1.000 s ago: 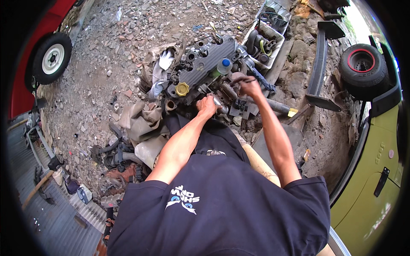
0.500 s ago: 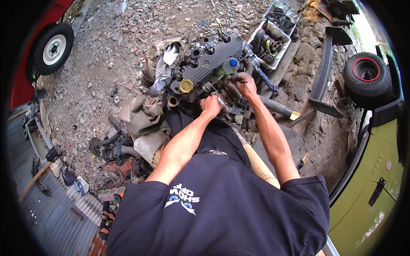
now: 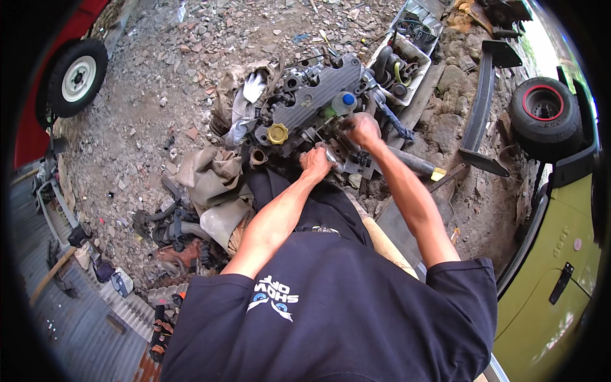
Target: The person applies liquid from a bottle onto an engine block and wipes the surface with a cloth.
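An engine (image 3: pixel 309 95) with a ribbed grey cover and a yellow cap (image 3: pixel 277 133) lies ahead of me. My left hand (image 3: pixel 315 162) is closed on a silvery metal piece (image 3: pixel 333 160) at the engine's near side. Higher and to the right, my right hand (image 3: pixel 363 130) is closed at the manifold side, just below a green plastic bottle (image 3: pixel 338 104) with a blue cap; what it grips is hidden. A white glove (image 3: pixel 253 87) lies on cloth left of the engine, and a crumpled khaki sheet (image 3: pixel 210 175) is nearer me.
A crate (image 3: pixel 417 70) of parts stands back right, with a metal channel (image 3: pixel 478 108) beside it. A red vehicle (image 3: pixel 35 83) is at left, an olive one (image 3: pixel 560 254) with a spare wheel (image 3: pixel 544 118) at right. Hoses (image 3: pixel 175 223) and corrugated sheets (image 3: pixel 83 312) lie lower left.
My right hand first moved up a little, then swung left toward the bottle. My left hand stays on the metal piece, shifted slightly right in view.
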{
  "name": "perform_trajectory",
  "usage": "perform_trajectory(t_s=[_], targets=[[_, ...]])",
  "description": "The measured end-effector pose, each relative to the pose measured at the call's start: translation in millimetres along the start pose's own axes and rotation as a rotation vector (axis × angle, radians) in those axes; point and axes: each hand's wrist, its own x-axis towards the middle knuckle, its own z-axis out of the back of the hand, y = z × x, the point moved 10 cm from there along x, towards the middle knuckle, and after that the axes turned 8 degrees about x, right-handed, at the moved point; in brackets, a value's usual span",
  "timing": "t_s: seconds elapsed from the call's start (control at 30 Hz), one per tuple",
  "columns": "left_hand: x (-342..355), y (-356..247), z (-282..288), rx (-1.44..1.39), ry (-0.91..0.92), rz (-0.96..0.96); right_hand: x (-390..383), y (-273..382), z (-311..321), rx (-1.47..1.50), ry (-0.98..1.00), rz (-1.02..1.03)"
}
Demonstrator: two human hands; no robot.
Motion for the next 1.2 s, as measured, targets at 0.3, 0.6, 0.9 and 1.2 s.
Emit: perform_trajectory(t_s=[0.3,0.6,0.9,1.2], targets=[[1.8,4.4,2.8,-0.02,-0.026,0.021,6.9,-9.3,-26.4,0.224,0.086,-0.01],[2.0,10.1,1.3,-0.006,-0.014,0.004,9.3,-35.2,-9.6,0.362,0.209,-0.154],[-3.8,2.6,6.5,-0.005,-0.017,-0.019,0.0,4.4,-7.2,0.1,0.045,0.011],[-2.1,-4.6,5.4,0.036,0.005,-0.007,17.2,-37.6,-47.1,0.033,-0.02,-0.05]])
